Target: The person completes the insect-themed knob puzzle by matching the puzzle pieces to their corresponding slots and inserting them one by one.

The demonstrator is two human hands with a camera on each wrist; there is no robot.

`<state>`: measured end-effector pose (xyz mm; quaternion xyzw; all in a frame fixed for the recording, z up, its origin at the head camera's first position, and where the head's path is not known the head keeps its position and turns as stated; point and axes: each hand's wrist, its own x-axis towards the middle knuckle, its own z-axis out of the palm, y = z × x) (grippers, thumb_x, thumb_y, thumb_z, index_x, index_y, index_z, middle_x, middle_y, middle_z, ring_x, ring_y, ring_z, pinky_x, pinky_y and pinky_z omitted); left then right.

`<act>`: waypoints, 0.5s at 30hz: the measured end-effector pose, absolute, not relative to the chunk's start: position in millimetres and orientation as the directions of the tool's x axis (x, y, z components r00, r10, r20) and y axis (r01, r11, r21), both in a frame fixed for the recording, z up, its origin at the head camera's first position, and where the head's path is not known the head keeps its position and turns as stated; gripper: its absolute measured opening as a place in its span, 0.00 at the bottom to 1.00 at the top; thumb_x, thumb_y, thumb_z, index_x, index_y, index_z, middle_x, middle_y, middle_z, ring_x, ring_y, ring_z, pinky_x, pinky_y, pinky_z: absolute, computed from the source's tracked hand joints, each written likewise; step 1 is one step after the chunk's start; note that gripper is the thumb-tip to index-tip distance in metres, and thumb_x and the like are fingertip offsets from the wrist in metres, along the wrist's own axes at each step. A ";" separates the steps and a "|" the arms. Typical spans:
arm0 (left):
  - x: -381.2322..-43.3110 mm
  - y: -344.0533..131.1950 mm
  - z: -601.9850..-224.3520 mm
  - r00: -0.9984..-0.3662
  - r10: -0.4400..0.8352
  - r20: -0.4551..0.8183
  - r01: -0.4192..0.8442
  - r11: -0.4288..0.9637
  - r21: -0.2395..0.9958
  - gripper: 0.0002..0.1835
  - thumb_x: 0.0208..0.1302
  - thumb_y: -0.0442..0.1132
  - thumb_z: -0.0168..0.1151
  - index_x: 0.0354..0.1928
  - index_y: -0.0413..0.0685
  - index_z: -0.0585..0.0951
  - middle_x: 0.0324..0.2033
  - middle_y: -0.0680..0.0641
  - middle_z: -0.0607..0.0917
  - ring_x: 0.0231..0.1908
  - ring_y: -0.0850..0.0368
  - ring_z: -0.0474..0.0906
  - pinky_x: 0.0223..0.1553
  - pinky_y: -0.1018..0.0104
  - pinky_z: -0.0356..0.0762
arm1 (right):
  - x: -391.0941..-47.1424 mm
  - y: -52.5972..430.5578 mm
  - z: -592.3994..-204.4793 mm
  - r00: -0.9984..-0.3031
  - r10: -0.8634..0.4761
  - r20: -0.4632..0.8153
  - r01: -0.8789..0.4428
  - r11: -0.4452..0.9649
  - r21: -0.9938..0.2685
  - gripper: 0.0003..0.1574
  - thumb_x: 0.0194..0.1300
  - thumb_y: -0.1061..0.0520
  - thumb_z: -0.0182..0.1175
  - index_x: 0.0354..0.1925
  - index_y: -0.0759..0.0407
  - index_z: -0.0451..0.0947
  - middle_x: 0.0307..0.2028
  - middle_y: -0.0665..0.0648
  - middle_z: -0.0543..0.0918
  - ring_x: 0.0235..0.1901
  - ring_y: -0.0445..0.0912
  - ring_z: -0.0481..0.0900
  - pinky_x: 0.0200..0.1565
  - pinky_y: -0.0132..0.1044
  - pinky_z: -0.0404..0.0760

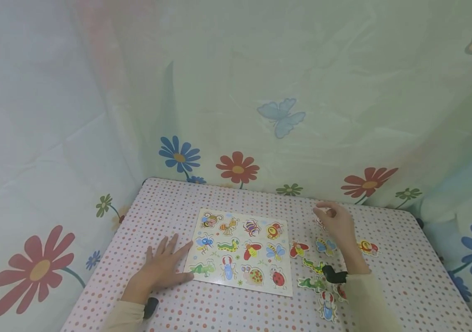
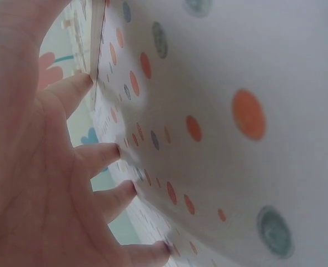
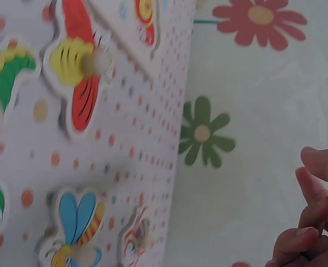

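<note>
A pale puzzle board (image 1: 269, 288) printed with rows of coloured insects lies on the dotted tablecloth. My left hand (image 1: 161, 267) rests with spread fingers at its left side; the thumb and index finger touch the edge. Over the far right of the table my right hand (image 1: 337, 226) is raised, fingers loosely bent and nothing seen between them. Below it sit a blue-winged bee piece (image 1: 325, 246) and a partly hidden insect piece (image 3: 135, 239). Nearby lie a red-winged bug piece (image 3: 75, 64), a caterpillar piece (image 1: 313, 265) and a grasshopper piece (image 1: 311, 284).
A blue beetle piece (image 1: 327, 306) and a partly covered red piece (image 1: 341, 292) lie near the right forearm. To the right of that arm is a yellow-and-red piece (image 1: 368, 248). A flower-printed curtain (image 1: 219, 92) hangs behind the table.
</note>
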<state>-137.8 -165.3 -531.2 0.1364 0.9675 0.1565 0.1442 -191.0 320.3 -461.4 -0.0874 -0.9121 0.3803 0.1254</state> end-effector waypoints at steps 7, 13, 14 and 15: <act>-137.1 -166.5 -532.4 -0.922 0.307 -0.236 0.219 0.915 0.338 0.49 0.55 0.73 0.62 0.77 0.68 0.60 0.78 0.40 0.48 0.75 0.32 0.40 0.64 0.22 0.34 | -199.5 338.6 -470.8 -0.938 0.342 0.059 0.188 0.642 -0.743 0.25 0.74 0.46 0.59 0.60 0.60 0.77 0.32 0.58 0.71 0.24 0.48 0.68 0.18 0.36 0.68; -137.4 -166.5 -531.1 -0.923 0.315 -0.222 0.228 0.910 0.345 0.49 0.56 0.72 0.63 0.77 0.67 0.60 0.78 0.39 0.48 0.75 0.32 0.40 0.64 0.22 0.34 | -211.8 358.1 -487.6 -0.925 0.379 -0.021 0.265 0.607 -0.749 0.26 0.74 0.45 0.57 0.61 0.59 0.76 0.36 0.59 0.72 0.27 0.49 0.70 0.20 0.36 0.71; -137.5 -166.5 -531.0 -0.923 0.317 -0.219 0.231 0.910 0.343 0.49 0.56 0.73 0.63 0.77 0.67 0.60 0.78 0.40 0.48 0.75 0.32 0.40 0.64 0.22 0.34 | -213.2 361.3 -490.4 -0.925 0.379 -0.031 0.273 0.604 -0.749 0.26 0.74 0.45 0.57 0.61 0.59 0.76 0.37 0.59 0.73 0.28 0.50 0.70 0.21 0.36 0.72; -137.8 -166.4 -531.0 -0.923 0.318 -0.215 0.234 0.910 0.341 0.49 0.56 0.73 0.63 0.77 0.67 0.60 0.78 0.40 0.48 0.75 0.32 0.40 0.65 0.22 0.34 | -214.4 364.1 -493.0 -0.924 0.381 -0.040 0.280 0.601 -0.748 0.26 0.74 0.45 0.57 0.61 0.59 0.76 0.38 0.60 0.73 0.28 0.50 0.70 0.21 0.36 0.72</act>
